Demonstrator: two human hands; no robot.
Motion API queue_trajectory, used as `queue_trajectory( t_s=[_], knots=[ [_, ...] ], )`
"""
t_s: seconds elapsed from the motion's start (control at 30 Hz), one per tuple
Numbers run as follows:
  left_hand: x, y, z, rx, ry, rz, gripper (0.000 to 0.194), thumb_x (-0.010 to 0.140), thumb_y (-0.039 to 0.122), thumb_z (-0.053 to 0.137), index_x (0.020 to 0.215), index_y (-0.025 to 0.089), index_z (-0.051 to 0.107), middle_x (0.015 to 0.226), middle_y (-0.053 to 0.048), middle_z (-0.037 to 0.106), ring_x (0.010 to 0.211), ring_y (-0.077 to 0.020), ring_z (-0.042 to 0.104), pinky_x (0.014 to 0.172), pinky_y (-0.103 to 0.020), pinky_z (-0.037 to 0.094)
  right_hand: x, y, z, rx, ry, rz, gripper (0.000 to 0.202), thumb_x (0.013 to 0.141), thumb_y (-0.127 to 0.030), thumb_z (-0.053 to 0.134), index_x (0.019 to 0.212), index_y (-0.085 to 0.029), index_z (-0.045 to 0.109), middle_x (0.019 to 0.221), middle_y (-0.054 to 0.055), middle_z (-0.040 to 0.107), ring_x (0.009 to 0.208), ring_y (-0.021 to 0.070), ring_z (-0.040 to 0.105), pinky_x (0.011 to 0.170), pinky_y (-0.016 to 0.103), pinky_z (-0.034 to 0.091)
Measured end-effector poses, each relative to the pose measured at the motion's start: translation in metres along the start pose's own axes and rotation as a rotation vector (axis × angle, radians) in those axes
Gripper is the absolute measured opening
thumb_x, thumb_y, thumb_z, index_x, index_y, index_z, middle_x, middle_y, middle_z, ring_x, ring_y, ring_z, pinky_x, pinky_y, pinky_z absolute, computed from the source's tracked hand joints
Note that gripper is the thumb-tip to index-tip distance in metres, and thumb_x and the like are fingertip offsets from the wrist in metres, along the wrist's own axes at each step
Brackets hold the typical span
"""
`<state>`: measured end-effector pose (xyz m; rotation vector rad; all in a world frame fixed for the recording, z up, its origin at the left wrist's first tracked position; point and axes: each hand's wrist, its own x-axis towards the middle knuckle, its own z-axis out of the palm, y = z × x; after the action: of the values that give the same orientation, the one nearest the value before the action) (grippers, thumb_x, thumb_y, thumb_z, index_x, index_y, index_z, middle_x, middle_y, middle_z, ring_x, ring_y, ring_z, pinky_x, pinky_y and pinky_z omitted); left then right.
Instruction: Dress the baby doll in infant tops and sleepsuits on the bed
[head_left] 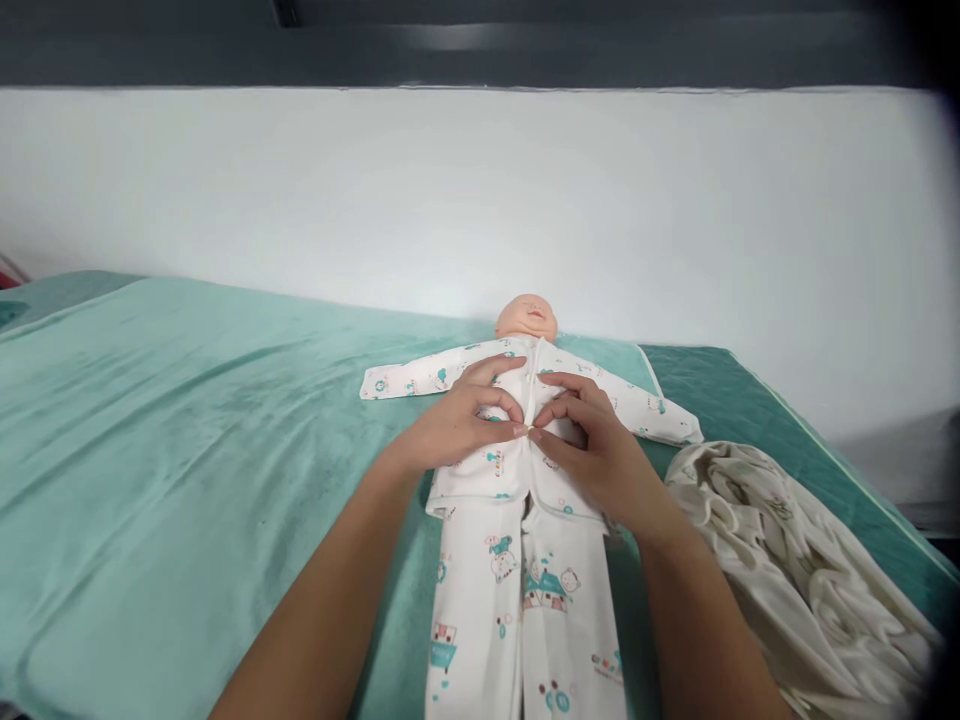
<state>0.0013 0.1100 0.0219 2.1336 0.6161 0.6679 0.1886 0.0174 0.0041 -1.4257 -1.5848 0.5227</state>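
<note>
A baby doll [527, 315] lies on its back, dressed in a white printed jacket [487, 478] with its sleeves spread wide. White printed trousers [480, 600] cover its legs. At the middle of the chest, my left hand [469, 412] pinches one front edge of the jacket between thumb and forefinger. Opposite it, my right hand [589, 440] pinches the other edge, and the fingertips of both hands meet at the front opening. Whatever fastener may sit between the fingertips is too small to make out.
Beneath the doll is a light green blanket [187, 450] over a darker green quilted mat [705, 390]. A crumpled cream cloth [795, 570] lies to the right of my right forearm. A white wall [450, 190] rises behind the doll's head.
</note>
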Motion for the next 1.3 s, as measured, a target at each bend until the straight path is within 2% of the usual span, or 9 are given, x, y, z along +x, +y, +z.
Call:
queue_trajectory(
  t_s=[0.17, 0.33, 0.47, 0.6, 0.73, 0.87, 1.03, 1.2, 1.3],
  knots=[
    [0.0005, -0.0005, -0.0008, -0.010, -0.007, 0.010, 0.008, 0.085, 0.026, 0.065, 0.081, 0.027, 0.072, 0.155, 0.004, 0.038, 0.148, -0.0265, 0.026, 0.119, -0.048, 0.028, 0.0021, -0.0010, 0.0016, 0.026, 0.017, 0.017, 0.005, 0.084, -0.030, 0.066, 0.082, -0.026, 0.065, 0.138, 0.002, 0.048, 0.131, 0.0229, 0.043, 0.112, 0.042, 0.029],
    [0.0014, -0.0036, -0.0016, -0.013, -0.009, 0.016, 0.007, 0.084, 0.027, 0.066, 0.082, 0.028, 0.073, 0.154, 0.005, 0.039, 0.147, -0.0269, 0.027, 0.118, -0.048, 0.030, 0.0020, -0.0027, 0.0060, 0.002, 0.058, -0.020, 0.004, 0.082, -0.026, 0.067, 0.081, -0.024, 0.064, 0.135, 0.003, 0.050, 0.128, 0.0235, 0.046, 0.110, 0.043, 0.031],
    [0.0009, -0.0037, -0.0033, -0.071, -0.042, 0.001, 0.008, 0.085, 0.029, 0.066, 0.084, 0.027, 0.073, 0.156, 0.004, 0.035, 0.148, -0.0273, 0.024, 0.111, -0.046, 0.040, 0.0014, -0.0008, 0.0088, -0.008, 0.103, -0.068, 0.005, 0.080, -0.024, 0.068, 0.080, -0.023, 0.062, 0.132, 0.004, 0.053, 0.127, 0.0236, 0.048, 0.108, 0.043, 0.033],
    [-0.0006, -0.0017, -0.0051, -0.125, -0.092, -0.020, 0.010, 0.085, 0.033, 0.065, 0.088, 0.026, 0.072, 0.159, 0.004, 0.029, 0.150, -0.0275, 0.018, 0.103, -0.040, 0.048, 0.0016, 0.0015, 0.0059, 0.065, 0.062, -0.010, 0.005, 0.081, -0.026, 0.068, 0.079, -0.024, 0.064, 0.136, 0.003, 0.051, 0.126, 0.0235, 0.049, 0.106, 0.042, 0.035],
    [-0.0011, -0.0005, -0.0047, -0.068, -0.091, -0.019, 0.010, 0.082, 0.033, 0.069, 0.090, 0.027, 0.070, 0.159, 0.006, 0.027, 0.151, -0.0275, 0.015, 0.108, -0.041, 0.042, 0.0023, -0.0001, 0.0014, 0.111, 0.026, 0.048, 0.009, 0.083, -0.029, 0.065, 0.076, -0.024, 0.066, 0.138, 0.001, 0.050, 0.119, 0.0219, 0.052, 0.103, 0.041, 0.037],
    [-0.0011, -0.0004, -0.0018, -0.014, -0.079, -0.021, 0.012, 0.081, 0.035, 0.070, 0.091, 0.028, 0.068, 0.159, 0.007, 0.026, 0.151, -0.0269, 0.014, 0.112, -0.044, 0.038, 0.0020, -0.0029, 0.0005, 0.086, 0.009, 0.045, 0.015, 0.087, -0.031, 0.061, 0.076, -0.025, 0.068, 0.138, 0.000, 0.051, 0.122, 0.0219, 0.049, 0.106, 0.040, 0.034],
    [-0.0018, -0.0016, 0.0025, 0.010, -0.045, -0.026, 0.014, 0.081, 0.035, 0.070, 0.093, 0.029, 0.066, 0.159, 0.006, 0.027, 0.151, -0.0278, 0.012, 0.109, -0.046, 0.040, 0.0017, -0.0030, 0.0041, 0.037, 0.034, 0.036, 0.012, 0.082, -0.038, 0.069, 0.079, -0.026, 0.068, 0.137, 0.001, 0.052, 0.125, 0.0238, 0.048, 0.108, 0.042, 0.033],
    [-0.0010, -0.0033, 0.0030, -0.007, -0.013, 0.020, 0.008, 0.081, 0.033, 0.070, 0.086, 0.027, 0.069, 0.157, 0.003, 0.032, 0.150, -0.0285, 0.017, 0.114, -0.046, 0.033, 0.0028, -0.0025, 0.0080, 0.046, 0.089, 0.019, 0.009, 0.083, -0.032, 0.066, 0.077, -0.024, 0.067, 0.134, 0.002, 0.055, 0.126, 0.0240, 0.049, 0.110, 0.043, 0.030],
    [-0.0008, -0.0013, 0.0026, -0.121, 0.018, 0.018, 0.009, 0.080, 0.032, 0.071, 0.081, 0.024, 0.067, 0.154, 0.001, 0.038, 0.147, -0.0277, 0.024, 0.115, -0.045, 0.030, 0.0029, -0.0031, 0.0089, 0.139, 0.105, 0.065, 0.007, 0.081, -0.029, 0.065, 0.077, -0.023, 0.067, 0.133, 0.002, 0.057, 0.122, 0.0239, 0.052, 0.104, 0.041, 0.035]
  ],
)
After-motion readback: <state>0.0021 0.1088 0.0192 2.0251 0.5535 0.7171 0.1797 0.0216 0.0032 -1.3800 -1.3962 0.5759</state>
